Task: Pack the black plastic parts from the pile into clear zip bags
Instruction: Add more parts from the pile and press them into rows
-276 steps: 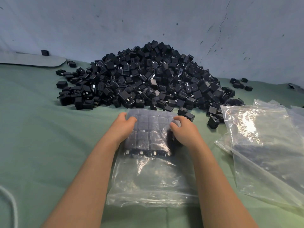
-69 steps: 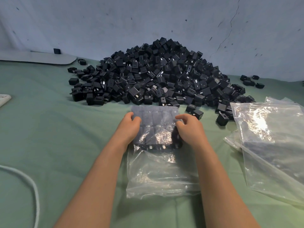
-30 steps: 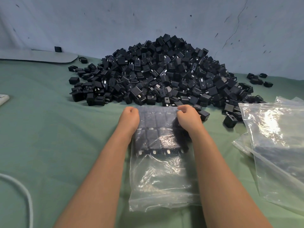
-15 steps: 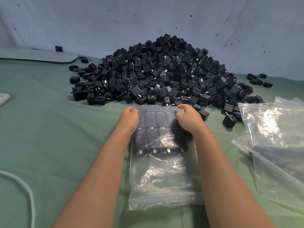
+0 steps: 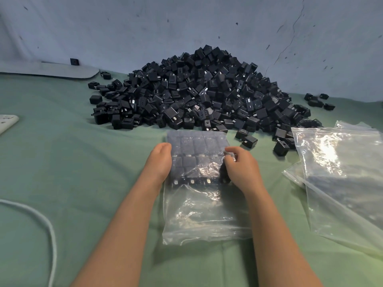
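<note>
Green cloth over bench (image 5: 62, 172), blue-grey cracked wall (image 5: 145, 27) behind. Black parts heaped in a pile (image 5: 203, 90) at the back, near the wall. Clear zip bag (image 5: 203, 204) laid flat just in front of it, w/ parts packed in rows in far half. Bag's L edge is met by left hand (image 5: 159, 164), fingers tucked out of sight; grip can't be told. R edge is pinched by right hand (image 5: 240, 168), fingers curled. More clear bags (image 5: 342, 172) stacked at R.
</note>
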### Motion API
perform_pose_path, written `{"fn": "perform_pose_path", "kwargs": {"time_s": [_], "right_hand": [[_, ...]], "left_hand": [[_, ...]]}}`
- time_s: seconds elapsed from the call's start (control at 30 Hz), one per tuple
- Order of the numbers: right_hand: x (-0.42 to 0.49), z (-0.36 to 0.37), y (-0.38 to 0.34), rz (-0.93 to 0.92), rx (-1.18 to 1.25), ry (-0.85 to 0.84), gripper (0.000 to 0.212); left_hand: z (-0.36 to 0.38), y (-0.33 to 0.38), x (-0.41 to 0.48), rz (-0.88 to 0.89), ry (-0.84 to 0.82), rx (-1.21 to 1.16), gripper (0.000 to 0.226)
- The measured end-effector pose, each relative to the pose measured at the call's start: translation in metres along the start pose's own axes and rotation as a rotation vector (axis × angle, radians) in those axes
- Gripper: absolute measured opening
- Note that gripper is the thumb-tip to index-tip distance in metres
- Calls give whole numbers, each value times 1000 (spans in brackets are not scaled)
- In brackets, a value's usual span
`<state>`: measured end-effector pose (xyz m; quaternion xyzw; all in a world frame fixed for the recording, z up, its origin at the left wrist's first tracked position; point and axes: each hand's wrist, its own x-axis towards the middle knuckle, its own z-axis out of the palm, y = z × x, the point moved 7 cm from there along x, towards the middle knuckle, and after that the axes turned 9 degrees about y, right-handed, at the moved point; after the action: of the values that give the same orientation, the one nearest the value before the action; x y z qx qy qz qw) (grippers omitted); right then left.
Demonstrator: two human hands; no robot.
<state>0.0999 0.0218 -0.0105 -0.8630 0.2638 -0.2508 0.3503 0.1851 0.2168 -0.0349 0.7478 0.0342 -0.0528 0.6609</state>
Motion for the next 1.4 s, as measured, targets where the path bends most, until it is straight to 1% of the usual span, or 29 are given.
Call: {"fn": "perform_pose_path", "kwargs": {"time_s": [0.23, 0.43, 0.57, 0.7, 0.77, 0.93, 1.03, 1.2, 1.4], "right_hand": [[1, 0, 4, 7, -2, 19, 34], [0, 0, 5, 0, 11, 23, 35], [0, 0, 4, -11, 4, 16, 35], [-2, 0, 1, -15, -3, -4, 36], [-3, -1, 0, -16, -5, 1, 36], [1, -22, 4, 28, -64, 127, 26], [1, -22, 6, 55, -78, 120, 20], [-1, -21, 6, 81, -26, 101, 23], [-2, -24, 8, 85, -18, 104, 20]], "left_hand": [[0, 2, -4, 30, 8, 20, 38], [1, 2, -5, 29, -26, 44, 49], [1, 0, -4, 25, -44, 46, 51], [0, -1, -1, 15, -35, -11, 51], [-2, -2, 0, 16, -23, -16, 49], [-9, -3, 1, 41, 9, 49, 34], [-10, -3, -1, 49, 12, 68, 31], [-7, 0, -7, 65, -7, 93, 39], [-11, 0, -9, 67, 14, 75, 32]]}}
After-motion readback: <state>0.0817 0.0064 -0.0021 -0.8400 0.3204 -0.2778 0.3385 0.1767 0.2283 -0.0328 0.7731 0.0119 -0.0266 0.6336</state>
